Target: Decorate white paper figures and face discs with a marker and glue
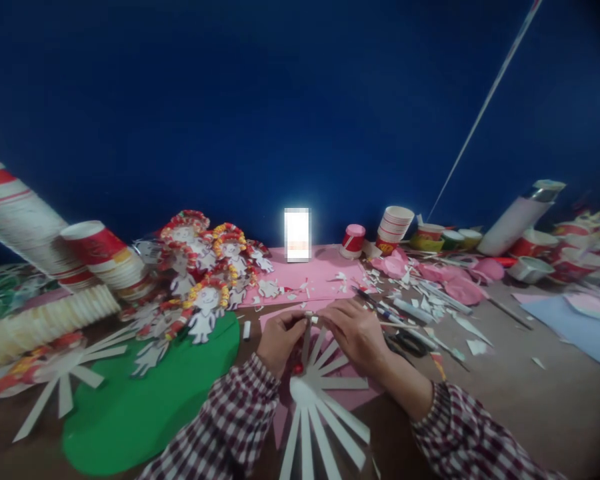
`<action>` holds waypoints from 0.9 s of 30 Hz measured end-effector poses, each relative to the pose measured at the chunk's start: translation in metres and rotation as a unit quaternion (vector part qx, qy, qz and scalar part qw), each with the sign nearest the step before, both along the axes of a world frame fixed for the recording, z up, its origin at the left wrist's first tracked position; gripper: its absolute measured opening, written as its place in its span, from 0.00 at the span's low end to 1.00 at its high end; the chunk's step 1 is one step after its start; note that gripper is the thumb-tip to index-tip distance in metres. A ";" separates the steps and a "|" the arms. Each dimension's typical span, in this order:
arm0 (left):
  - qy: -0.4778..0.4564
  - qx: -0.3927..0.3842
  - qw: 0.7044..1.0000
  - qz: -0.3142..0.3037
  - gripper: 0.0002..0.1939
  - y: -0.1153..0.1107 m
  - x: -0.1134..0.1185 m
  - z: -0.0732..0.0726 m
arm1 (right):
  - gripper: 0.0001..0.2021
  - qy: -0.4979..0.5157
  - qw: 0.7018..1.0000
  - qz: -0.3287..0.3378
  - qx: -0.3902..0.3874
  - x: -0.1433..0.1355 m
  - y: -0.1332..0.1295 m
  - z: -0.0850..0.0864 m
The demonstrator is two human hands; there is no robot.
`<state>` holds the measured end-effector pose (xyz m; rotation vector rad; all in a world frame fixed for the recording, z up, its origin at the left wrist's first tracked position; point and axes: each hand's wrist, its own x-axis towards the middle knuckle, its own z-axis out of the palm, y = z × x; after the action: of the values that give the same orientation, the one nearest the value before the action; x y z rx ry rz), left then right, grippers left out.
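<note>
Before me is a paper cup cut into long white strips (343,383), splayed out around its round base (303,392). My left hand (281,341) is closed, thumb and forefinger pinching the far end of one strip. My right hand (356,333) arches over the neighbouring strips, its fingers bent and closed on the strip ends beside the left fingertips. Part of the strips is hidden beneath it. A small red spot (298,368) shows near the cup's base. Pink paper (280,417) lies underneath.
Paper dolls with red and yellow curled trim (209,300) stand left near a green sheet (165,400). Stacked paper cups (105,257) lean behind. Scissors (407,343), pens (380,307) and paper scraps (425,297) lie right. A bright phone-like screen (297,233) stands at the back.
</note>
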<state>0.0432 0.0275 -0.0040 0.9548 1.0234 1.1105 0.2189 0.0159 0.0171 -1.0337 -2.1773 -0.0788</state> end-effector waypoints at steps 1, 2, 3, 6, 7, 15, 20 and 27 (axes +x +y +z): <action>0.000 0.001 1.000 -0.002 0.15 0.000 0.000 0.000 | 0.10 0.002 1.000 0.000 -0.001 0.000 0.000 0.000; 0.000 0.000 1.000 -0.004 0.15 0.000 0.000 0.000 | 0.10 0.002 1.000 0.002 -0.003 -0.001 0.000 0.000; -0.001 0.000 1.000 -0.005 0.15 -0.001 0.000 0.001 | 0.09 0.001 1.000 0.002 -0.005 -0.001 0.000 0.001; -0.002 0.004 1.000 0.000 0.15 -0.001 0.000 0.002 | 0.09 -0.005 1.000 0.001 -0.006 -0.001 -0.001 0.002; -0.002 0.006 1.000 0.002 0.15 -0.002 0.000 0.002 | 0.09 -0.007 1.000 0.002 -0.006 -0.001 -0.001 0.003; -0.004 0.016 1.000 -0.007 0.17 -0.002 0.000 0.004 | 0.09 -0.006 1.000 0.003 -0.001 0.000 -0.001 0.005; 0.007 0.028 1.000 -0.006 0.16 -0.001 -0.002 0.000 | 0.08 -0.014 1.000 -0.001 -0.018 0.000 -0.001 0.003; 0.007 0.032 0.999 -0.009 0.16 -0.001 -0.001 -0.008 | 0.10 -0.014 0.999 -0.028 -0.039 -0.001 -0.003 0.006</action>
<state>0.0420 0.0267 -0.0119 1.0221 0.9944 1.1284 0.2180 0.0126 0.0236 -1.1433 -2.1923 -0.0352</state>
